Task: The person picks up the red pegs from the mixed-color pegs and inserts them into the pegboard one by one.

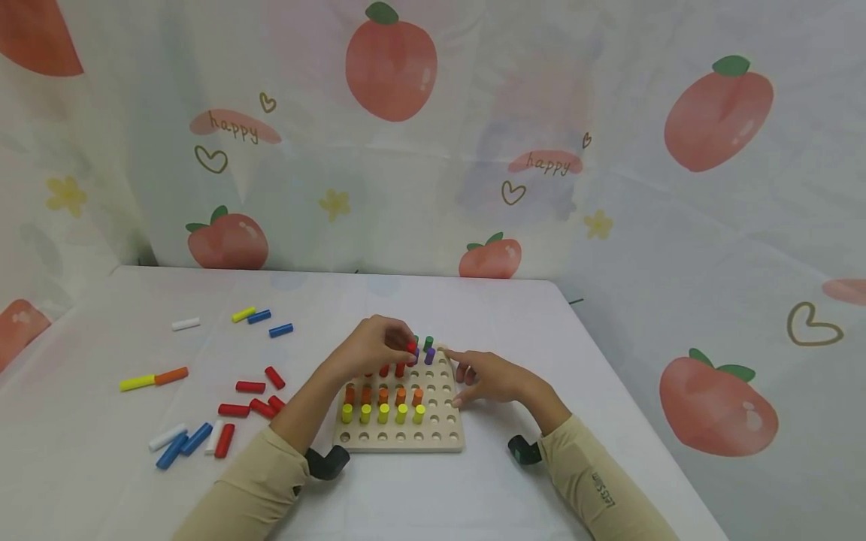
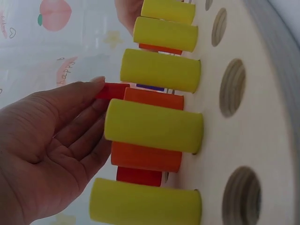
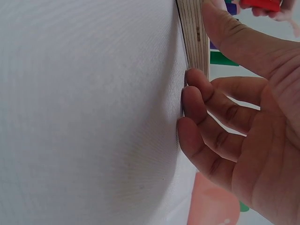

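A pale wooden pegboard (image 1: 406, 445) lies on the table with upright rows of yellow pegs (image 1: 383, 413), orange pegs (image 1: 383, 395), red, purple and green ones. Over the red row, my left hand (image 1: 368, 349) pinches a red peg (image 1: 411, 347) between thumb and fingers; the left wrist view shows this red peg (image 2: 112, 91) behind the yellow and orange rows. My right hand (image 1: 497, 376) rests at the board's right side, fingers loosely bent. Its thumb touches the wooden edge (image 3: 196, 37) in the right wrist view, and other fingertips rest on the tablecloth.
Loose red pegs (image 1: 250, 387) lie left of the board. Farther left are blue pegs (image 1: 198, 439), a white peg (image 1: 167, 437) and a yellow peg (image 1: 137, 383) end to end with an orange peg (image 1: 172, 376). A printed cloth backdrop (image 1: 419, 173) hangs behind the table.
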`<action>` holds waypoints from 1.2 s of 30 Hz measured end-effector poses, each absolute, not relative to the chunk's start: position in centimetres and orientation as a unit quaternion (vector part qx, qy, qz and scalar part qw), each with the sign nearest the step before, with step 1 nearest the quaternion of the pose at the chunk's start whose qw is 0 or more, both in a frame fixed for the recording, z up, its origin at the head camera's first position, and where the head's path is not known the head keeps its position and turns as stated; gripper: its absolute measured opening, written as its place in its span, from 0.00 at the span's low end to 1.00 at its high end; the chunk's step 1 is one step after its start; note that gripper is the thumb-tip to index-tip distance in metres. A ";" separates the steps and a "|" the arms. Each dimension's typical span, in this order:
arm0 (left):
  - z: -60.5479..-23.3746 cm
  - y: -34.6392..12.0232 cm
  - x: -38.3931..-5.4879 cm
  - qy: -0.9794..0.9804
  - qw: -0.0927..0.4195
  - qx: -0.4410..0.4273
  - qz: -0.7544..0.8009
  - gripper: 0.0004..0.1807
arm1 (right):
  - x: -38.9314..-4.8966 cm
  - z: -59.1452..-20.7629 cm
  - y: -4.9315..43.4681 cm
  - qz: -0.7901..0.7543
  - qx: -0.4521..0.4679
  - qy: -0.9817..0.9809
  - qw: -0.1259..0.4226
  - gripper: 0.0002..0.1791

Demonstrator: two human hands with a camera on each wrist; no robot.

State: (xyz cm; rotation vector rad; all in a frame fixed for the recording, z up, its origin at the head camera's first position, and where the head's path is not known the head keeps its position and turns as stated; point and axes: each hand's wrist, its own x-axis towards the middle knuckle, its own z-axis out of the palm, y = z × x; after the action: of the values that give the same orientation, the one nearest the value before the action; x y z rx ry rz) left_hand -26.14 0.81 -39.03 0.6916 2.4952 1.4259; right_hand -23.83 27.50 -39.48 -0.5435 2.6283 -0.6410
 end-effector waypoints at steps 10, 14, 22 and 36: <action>-39.7 1.3 -25.9 0.845 0.113 0.232 0.469 0.10 | -24.0 -39.7 27.5 -0.225 -0.201 0.935 0.186 0.51; -40.1 1.4 -26.0 0.842 0.111 0.248 0.465 0.09 | -24.1 -39.7 27.6 -0.221 -0.199 0.937 0.185 0.51; -40.8 1.8 -26.1 0.842 0.120 0.253 0.461 0.08 | -24.0 -39.8 27.7 -0.226 -0.194 0.936 0.187 0.51; -41.2 2.0 -26.0 0.847 0.108 0.260 0.452 0.07 | -24.0 -39.8 27.6 -0.229 -0.198 0.935 0.184 0.51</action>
State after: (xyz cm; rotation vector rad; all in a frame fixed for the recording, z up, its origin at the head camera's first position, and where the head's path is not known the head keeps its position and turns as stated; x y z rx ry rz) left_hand -26.01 2.02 -41.20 0.7650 2.4917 1.3287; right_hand -23.97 27.61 -39.83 -0.5592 2.6359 -0.6468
